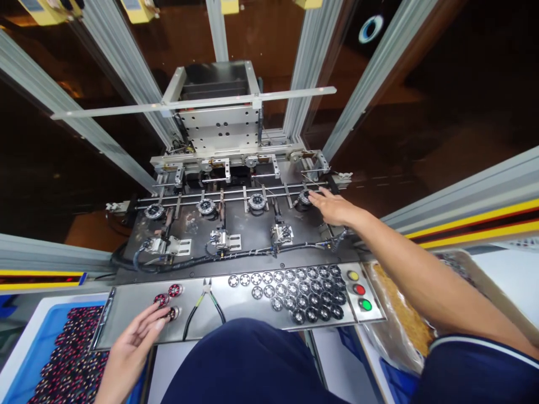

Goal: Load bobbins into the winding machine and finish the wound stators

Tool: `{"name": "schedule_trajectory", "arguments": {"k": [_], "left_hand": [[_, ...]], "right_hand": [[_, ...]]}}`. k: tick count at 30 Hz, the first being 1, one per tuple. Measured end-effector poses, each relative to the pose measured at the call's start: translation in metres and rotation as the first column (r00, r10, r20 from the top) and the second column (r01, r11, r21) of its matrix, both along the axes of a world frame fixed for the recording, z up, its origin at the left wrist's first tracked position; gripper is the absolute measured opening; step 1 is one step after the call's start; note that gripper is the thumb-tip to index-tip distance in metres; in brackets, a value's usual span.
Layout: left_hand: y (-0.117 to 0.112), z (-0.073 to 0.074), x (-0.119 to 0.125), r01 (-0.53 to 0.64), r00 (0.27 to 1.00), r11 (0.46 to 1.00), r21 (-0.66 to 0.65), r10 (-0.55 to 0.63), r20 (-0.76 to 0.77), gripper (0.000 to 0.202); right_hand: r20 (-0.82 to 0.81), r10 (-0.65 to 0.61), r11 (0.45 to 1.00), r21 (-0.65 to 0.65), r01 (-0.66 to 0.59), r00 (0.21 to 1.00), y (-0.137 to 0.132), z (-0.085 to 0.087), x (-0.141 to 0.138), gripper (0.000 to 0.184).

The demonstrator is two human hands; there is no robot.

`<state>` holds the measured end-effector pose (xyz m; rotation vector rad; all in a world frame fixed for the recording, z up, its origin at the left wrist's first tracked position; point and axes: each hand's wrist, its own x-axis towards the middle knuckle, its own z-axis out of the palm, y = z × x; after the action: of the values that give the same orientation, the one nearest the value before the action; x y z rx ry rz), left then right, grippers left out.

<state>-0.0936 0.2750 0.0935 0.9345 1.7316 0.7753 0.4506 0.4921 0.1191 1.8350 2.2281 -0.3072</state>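
My left hand (133,343) is at the left of the metal tray, thumb and fingers closed on a small round motor stator (172,313) with copper-red windings. Two more stators lie by its fingertips, one red-and-black stator (175,290) and another partly behind the fingers. My right hand (334,207) reaches to the rightmost round fixture (304,198) on the machine, its fingers stretched out and touching the fixture's edge. The underside of that hand is hidden. Three similar round fixtures stand to the left, among them the one nearest it (257,202).
Cutting pliers (205,303) lie open on the tray (138,297). Rows of black-and-silver cores (290,289) sit beside yellow, red and green buttons (359,289). A blue bin (31,350) holds many wound stators. Metal posts and yellow-edged bars (475,227) flank the machine.
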Motion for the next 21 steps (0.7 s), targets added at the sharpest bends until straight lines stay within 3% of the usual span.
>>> {"name": "schedule_trajectory", "arguments": {"k": [3, 6, 10, 13, 16, 17, 18, 19, 21], "left_hand": [[-0.005, 0.003, -0.011, -0.061, 0.998, 0.998, 0.001, 0.061, -0.035, 0.071], [-0.006, -0.004, -0.020, -0.110, 0.992, 0.990, 0.087, 0.115, -0.058, 0.069], [0.000, -0.032, -0.038, -0.215, 0.947, 0.942, 0.258, 0.265, -0.181, 0.068], [0.005, -0.058, -0.050, -0.305, 0.872, 0.889, 0.340, 0.405, -0.277, 0.071], [0.007, -0.080, -0.058, -0.317, 0.835, 0.869, 0.379, 0.445, -0.323, 0.069], [0.007, -0.086, -0.060, -0.306, 0.834, 0.872, 0.383, 0.439, -0.333, 0.068], [0.007, -0.092, -0.061, -0.294, 0.833, 0.875, 0.385, 0.432, -0.345, 0.066], [0.008, -0.097, -0.061, -0.282, 0.828, 0.878, 0.388, 0.427, -0.363, 0.064], [0.010, -0.105, -0.060, -0.253, 0.808, 0.880, 0.402, 0.421, -0.413, 0.058]], "right_hand": [[0.012, -0.002, 1.000, -0.010, 0.002, 1.000, -0.004, 0.000, -0.004, 0.079], [0.018, -0.015, 0.999, 0.029, 0.014, 1.000, -0.003, 0.004, -0.013, 0.072], [-0.010, -0.048, 0.983, 0.179, 0.049, 0.999, -0.009, 0.020, -0.034, 0.063], [-0.053, -0.079, 0.924, 0.371, 0.093, 0.995, -0.037, 0.036, -0.048, 0.058], [-0.131, -0.110, 0.786, 0.596, 0.167, 0.985, -0.097, 0.030, -0.050, 0.056], [-0.230, -0.097, 0.658, 0.716, 0.235, 0.968, -0.122, 0.018, -0.048, 0.054], [-0.291, -0.083, 0.552, 0.783, 0.287, 0.953, -0.150, 0.002, -0.045, 0.053], [-0.315, -0.098, 0.494, 0.808, 0.320, 0.944, -0.178, -0.017, -0.041, 0.053], [-0.303, -0.157, 0.463, 0.818, 0.341, 0.940, -0.232, -0.061, -0.036, 0.050]]}}
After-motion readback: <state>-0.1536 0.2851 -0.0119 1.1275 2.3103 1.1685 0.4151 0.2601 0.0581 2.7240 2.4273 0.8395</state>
